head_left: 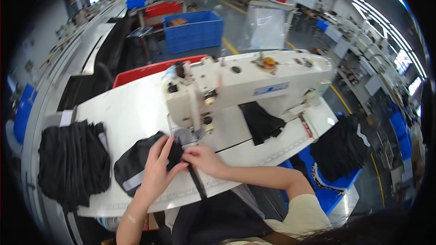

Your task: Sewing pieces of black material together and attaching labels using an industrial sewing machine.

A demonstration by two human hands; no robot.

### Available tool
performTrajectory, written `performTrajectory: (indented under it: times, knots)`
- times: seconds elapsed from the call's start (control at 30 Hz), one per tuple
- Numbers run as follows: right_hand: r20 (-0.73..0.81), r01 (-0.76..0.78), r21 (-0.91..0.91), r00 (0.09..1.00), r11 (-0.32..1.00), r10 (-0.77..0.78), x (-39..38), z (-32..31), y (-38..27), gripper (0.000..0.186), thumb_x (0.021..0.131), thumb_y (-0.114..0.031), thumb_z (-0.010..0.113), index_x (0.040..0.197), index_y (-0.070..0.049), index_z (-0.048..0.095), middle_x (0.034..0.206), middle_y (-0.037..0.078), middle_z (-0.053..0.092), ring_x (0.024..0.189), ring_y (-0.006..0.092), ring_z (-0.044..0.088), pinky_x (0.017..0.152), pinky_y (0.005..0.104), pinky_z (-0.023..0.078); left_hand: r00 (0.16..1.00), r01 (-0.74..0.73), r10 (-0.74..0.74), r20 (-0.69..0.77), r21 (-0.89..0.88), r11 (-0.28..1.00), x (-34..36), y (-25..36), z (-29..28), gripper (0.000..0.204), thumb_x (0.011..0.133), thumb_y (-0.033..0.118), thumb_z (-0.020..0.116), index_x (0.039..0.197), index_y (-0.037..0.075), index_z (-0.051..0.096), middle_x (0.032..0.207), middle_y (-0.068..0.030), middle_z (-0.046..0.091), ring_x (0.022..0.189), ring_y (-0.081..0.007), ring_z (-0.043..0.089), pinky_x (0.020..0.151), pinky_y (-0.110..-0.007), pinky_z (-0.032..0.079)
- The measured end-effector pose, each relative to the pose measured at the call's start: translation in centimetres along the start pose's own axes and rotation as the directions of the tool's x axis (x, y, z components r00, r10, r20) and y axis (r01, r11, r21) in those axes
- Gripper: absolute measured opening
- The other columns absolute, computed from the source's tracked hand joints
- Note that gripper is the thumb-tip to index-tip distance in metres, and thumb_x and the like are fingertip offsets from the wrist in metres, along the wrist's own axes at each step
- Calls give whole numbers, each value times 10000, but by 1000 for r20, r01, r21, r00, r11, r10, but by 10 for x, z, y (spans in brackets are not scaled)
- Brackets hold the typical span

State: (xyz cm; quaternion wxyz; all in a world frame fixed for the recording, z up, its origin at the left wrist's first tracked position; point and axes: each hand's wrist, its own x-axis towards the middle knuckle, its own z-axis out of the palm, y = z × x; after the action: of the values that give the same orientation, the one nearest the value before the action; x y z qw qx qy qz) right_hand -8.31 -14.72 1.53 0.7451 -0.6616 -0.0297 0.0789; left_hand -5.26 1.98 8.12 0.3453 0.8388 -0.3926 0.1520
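Note:
A black fabric piece (129, 159) with a pale grey patch lies on the white sewing table, just left of the needle area of a white sewing machine (245, 81). My left hand (156, 170) rests on this piece, its fingers stretched out and the thumb apart, pointing at my right hand. My right hand (204, 159) is closed in a pinch at the right edge of the fabric, below the presser foot. From those fingertips a narrow black strip (197, 182) runs down over the table's front edge. The exact grip point is partly hidden by the fingers.
A stack of black fabric pieces (72, 165) lies at the table's left end. Another black piece (260, 122) sits under the machine arm. More black fabric (340, 147) rests over a blue bin (329, 195) at right. Behind stand a red bin (156, 69) and a blue crate (194, 34).

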Motion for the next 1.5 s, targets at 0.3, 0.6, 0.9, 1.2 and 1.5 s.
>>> performTrajectory:
  times: [0.3, 0.6, 0.9, 1.2, 1.5]
  knots:
    - [149, -248, 190, 964, 950, 222, -21, -6, -17, 181, 959, -94, 495, 1058, 44, 558, 872, 87, 633, 755, 162, 645, 674, 277, 525, 761, 497, -254, 597, -285, 819, 26, -39, 5, 319, 767, 129, 756, 979, 9, 551, 724, -35, 510, 693, -120, 434, 704, -260, 413]
    - [588, 772, -605, 597, 194, -545, -25, -30, 1, 364, 720, -68, 600, 1073, 25, 593, 994, 91, 610, 880, 226, 599, 723, 301, 495, 765, 486, -186, 617, -364, 794, 28, -55, 7, 219, 858, 23, 602, 1055, 7, 507, 812, -101, 579, 798, -185, 582, 733, -314, 445]
    - [639, 622, -754, 617, -213, -459, 21, -62, 4, 288, 679, -118, 594, 922, 29, 637, 1078, 158, 586, 1007, 274, 556, 850, 378, 473, 970, 188, -242, -2, -622, 760, 61, -88, 67, 398, 708, -23, 659, 1095, 49, 608, 1145, -139, 561, 1087, -373, 467, 925, -395, 376]
    - [600, 617, -785, 731, -58, -325, 3, -81, 51, 214, 562, -151, 633, 762, -95, 687, 951, 88, 618, 951, 287, 562, 552, 455, 522, 995, 97, -82, 65, -282, 954, 56, -98, 83, 402, 699, -10, 676, 1091, 46, 608, 1136, -141, 551, 1067, -361, 477, 913, -407, 393]
    - [697, 677, -706, 609, -209, -379, 5, -67, -9, 237, 635, -148, 610, 839, -30, 642, 890, 111, 622, 838, 247, 601, 829, 350, 492, 982, -148, 115, 152, 225, 963, 52, -83, 36, 409, 689, 5, 696, 1087, 43, 608, 1125, -143, 540, 1045, -347, 489, 900, -419, 412]
